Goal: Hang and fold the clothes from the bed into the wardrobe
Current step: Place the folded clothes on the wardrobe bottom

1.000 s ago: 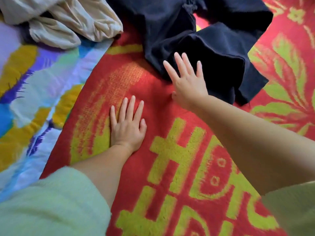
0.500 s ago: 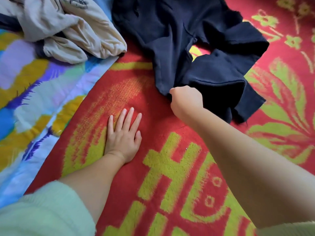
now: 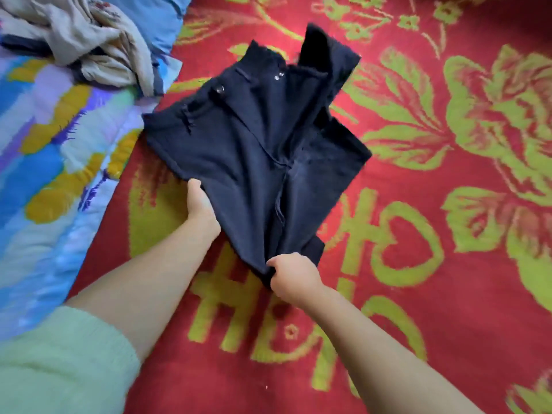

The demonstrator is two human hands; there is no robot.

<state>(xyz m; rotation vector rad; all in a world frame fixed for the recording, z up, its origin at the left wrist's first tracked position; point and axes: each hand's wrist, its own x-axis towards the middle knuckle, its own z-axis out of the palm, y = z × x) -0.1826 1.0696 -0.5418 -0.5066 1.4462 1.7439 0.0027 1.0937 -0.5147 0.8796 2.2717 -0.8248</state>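
Clearly the dark trousers [image 3: 257,150] are soft, limp and fairly light, so I would grip hems and edges. They lie centre frame on the red blanket [image 3: 448,264]. My left hand [image 3: 200,204] holds their left edge, fingers hidden under cloth; my right hand [image 3: 291,274] pinches the lower hem, fist closed.

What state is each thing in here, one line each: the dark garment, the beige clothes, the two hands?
Dark navy garment: spread partly flat on the red blanket, gripped at its near edge by both hands, far end still bunched up.
Beige clothes: crumpled in a pile, untouched, on the blue patterned quilt.
Left hand: grips the garment's left edge.
Right hand: curled around the garment's near corner.
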